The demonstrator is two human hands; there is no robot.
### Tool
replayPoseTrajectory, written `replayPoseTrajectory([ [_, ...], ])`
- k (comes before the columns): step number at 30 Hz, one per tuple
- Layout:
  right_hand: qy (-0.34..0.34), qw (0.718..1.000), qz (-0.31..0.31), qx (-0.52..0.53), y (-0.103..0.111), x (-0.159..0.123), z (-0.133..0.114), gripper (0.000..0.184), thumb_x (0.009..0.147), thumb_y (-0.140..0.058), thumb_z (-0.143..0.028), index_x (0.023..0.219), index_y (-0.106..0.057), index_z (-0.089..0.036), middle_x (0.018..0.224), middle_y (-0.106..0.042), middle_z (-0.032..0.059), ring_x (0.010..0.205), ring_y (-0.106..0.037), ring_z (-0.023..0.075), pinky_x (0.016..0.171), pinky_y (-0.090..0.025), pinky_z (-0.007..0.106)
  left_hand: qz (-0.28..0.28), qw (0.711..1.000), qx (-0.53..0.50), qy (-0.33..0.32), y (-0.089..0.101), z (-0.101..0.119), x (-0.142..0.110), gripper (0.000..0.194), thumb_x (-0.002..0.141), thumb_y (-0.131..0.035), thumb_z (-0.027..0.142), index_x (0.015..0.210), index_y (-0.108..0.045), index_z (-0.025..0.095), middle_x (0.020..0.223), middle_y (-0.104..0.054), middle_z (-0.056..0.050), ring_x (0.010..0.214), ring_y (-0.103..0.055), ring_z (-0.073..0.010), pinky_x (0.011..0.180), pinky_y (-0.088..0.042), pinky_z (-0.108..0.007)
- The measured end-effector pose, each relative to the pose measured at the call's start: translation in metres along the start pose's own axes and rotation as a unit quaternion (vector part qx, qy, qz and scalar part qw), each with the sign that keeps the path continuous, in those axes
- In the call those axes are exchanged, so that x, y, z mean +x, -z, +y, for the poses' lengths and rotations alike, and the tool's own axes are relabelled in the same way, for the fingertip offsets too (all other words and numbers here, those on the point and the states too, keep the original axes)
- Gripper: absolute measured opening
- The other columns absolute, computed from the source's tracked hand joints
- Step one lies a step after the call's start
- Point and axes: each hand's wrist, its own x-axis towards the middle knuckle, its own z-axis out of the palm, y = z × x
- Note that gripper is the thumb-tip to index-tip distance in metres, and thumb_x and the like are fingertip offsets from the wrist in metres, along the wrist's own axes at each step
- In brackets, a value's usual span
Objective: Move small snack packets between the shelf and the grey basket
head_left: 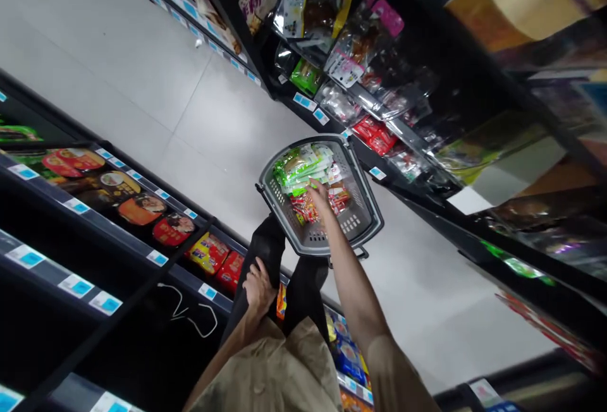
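Note:
A grey plastic shopping basket [363, 194] with a dark rim rests on the floor in front of my legs. Inside it, green and white snack packets [301, 165] are piled towards the far side, with red snack packets [339, 197] nearer. My right hand [319, 198] reaches into the basket, its fingers closed at the near edge of a green packet; some fingertips are hidden. My left hand [259, 287] lies on my left knee, fingers stretched over the dark trousers, holding nothing.
To the left, a low shelf holds instant-food bowls [142, 208] and red and yellow packs [211, 254]. A white cord [180, 311] lies on a dark shelf. Right, a black rack [303, 99] carries bagged snacks [360, 45] close to the basket. Grey floor [156, 83] runs between.

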Motion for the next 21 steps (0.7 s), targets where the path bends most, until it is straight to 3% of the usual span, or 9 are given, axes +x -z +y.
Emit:
replayPoseTrajectory([
  [3, -0.018, 1.0, 0.023, 0.01, -0.018, 0.034, -0.009, 0.05, 0.08, -0.068, -0.031, 0.13, -0.069, -0.022, 0.138, -0.065, 0.0091, 0.119, -0.064, 0.0242, 0.101, -0.055, 0.039, -0.008, 1.0, -0.01, 0.01, 0.003, -0.004, 0.003, 0.099, 0.086, -0.067, 0.055, 0.161, -0.033, 0.0, 0.123, -0.058, -0.024, 0.097, -0.063, -0.0319, 0.073, -0.056, -0.04],
  [7, -0.034, 0.998, 0.058, -0.002, -0.042, 0.062, -0.011, 0.052, 0.079, -0.069, -0.025, 0.13, -0.069, -0.016, 0.129, -0.07, 0.0099, 0.115, -0.065, 0.0247, 0.097, -0.055, 0.036, -0.01, 0.999, -0.033, 0.023, 0.004, -0.007, 0.01, 0.102, 0.084, -0.068, 0.058, 0.161, -0.032, 0.002, 0.124, -0.057, -0.023, 0.099, -0.062, -0.0316, 0.072, -0.053, -0.037],
  [11, -0.03, 0.995, 0.1, 0.003, -0.056, 0.069, -0.008, 0.057, 0.078, -0.065, -0.02, 0.134, -0.066, -0.012, 0.12, -0.074, 0.0097, 0.108, -0.066, 0.0239, 0.092, -0.055, 0.035, -0.01, 0.998, -0.06, 0.02, 0.002, -0.011, 0.014, 0.105, 0.082, -0.069, 0.061, 0.161, -0.032, 0.003, 0.124, -0.055, -0.024, 0.1, -0.061, -0.0331, 0.073, -0.052, -0.038],
  [16, 0.022, 0.99, 0.135, -0.041, -0.06, 0.073, -0.001, 0.054, 0.078, -0.062, -0.023, 0.13, -0.068, -0.009, 0.119, -0.075, 0.0118, 0.103, -0.067, 0.022, 0.095, -0.055, 0.037, -0.013, 0.997, -0.078, 0.022, -0.004, -0.014, 0.013, 0.105, 0.08, -0.071, 0.055, 0.162, -0.03, 0.003, 0.121, -0.055, -0.023, 0.096, -0.061, -0.0338, 0.071, -0.052, -0.039],
  [18, 0.035, 0.989, 0.133, -0.057, -0.062, 0.08, 0.0, 0.053, 0.077, -0.063, -0.022, 0.128, -0.069, -0.01, 0.121, -0.075, 0.0122, 0.104, -0.067, 0.0212, 0.098, -0.054, 0.037, -0.012, 0.996, -0.083, 0.024, -0.006, -0.013, 0.012, 0.104, 0.08, -0.072, 0.053, 0.162, -0.03, 0.003, 0.121, -0.056, -0.023, 0.096, -0.061, -0.0334, 0.071, -0.052, -0.038],
  [21, 0.045, 0.993, 0.079, -0.073, -0.068, 0.092, 0.002, 0.053, 0.077, -0.07, -0.021, 0.129, -0.069, -0.012, 0.123, -0.074, 0.0118, 0.108, -0.067, 0.0211, 0.102, -0.053, 0.037, -0.004, 0.996, -0.088, 0.034, -0.012, -0.012, 0.012, 0.103, 0.081, -0.071, 0.052, 0.162, -0.031, 0.003, 0.124, -0.055, -0.024, 0.098, -0.061, -0.0334, 0.073, -0.053, -0.039],
])
